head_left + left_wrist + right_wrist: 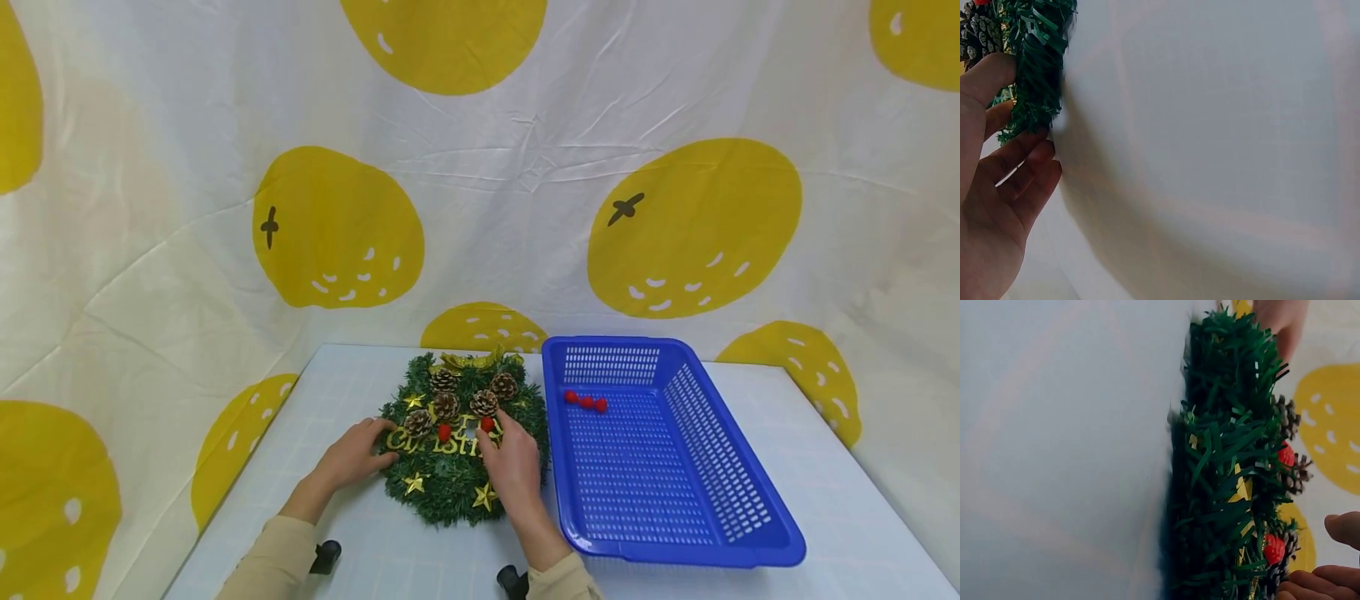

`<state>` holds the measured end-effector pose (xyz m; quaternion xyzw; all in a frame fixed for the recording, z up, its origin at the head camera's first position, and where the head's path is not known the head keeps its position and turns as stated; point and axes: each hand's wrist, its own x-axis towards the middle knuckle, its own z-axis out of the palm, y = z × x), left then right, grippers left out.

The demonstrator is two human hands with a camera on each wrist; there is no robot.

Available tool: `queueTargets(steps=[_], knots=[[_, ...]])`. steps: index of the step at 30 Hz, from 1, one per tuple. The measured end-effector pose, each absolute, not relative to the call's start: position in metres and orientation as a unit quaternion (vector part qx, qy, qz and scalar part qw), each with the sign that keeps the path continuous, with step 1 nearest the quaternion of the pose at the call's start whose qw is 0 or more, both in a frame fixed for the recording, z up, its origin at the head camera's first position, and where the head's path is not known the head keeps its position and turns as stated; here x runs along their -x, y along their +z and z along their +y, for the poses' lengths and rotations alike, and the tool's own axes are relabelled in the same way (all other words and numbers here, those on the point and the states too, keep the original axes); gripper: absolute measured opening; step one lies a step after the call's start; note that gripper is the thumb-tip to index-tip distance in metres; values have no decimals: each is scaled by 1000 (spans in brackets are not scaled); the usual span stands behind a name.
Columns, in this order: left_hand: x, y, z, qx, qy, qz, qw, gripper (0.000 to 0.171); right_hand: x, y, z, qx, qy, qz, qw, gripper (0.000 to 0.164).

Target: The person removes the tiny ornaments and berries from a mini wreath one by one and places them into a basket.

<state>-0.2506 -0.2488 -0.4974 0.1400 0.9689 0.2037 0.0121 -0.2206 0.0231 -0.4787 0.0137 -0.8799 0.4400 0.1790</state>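
Observation:
A green tinsel Christmas wreath [442,483] lies on the table, bearing pine cones [446,406], gold stars [485,497], gold lettering, a gold bow and two red balls [445,432]. My left hand [356,454] holds the wreath's left edge. In the left wrist view, its thumb [997,72] lies over the greenery and the fingers [1029,169] are at the rim. Over the right part of the lettering is my right hand [516,462], thumb and forefinger apart beside the right red ball [487,424]. The right wrist view shows that hand's thumb [1344,529] spread away from its curved fingers.
Right of the wreath, close beside it, stands a blue plastic basket [750,467]. Several red balls [586,402] lie in a row at its far left inside. A white curtain [510,242] with yellow fruit print hangs behind the pale table [360,550].

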Motion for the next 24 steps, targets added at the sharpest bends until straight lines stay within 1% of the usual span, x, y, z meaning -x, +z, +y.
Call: queueTargets(steps=[10,12,19,24], knots=[[250,-498,-249,-137,203,969,13,43,231,-487,20,-6,411,-898,158,47],[250,-499,-249,-137,204,969,12,44,232,-490,20,-11,396,-904,162,46],[251,-499,-249,-131,202,970,13,44,237,-495,18,-33,333,-921,200,41],[251,-497,-249,-129,203,970,17,44,239,-495,16,-34,303,-931,199,37]])
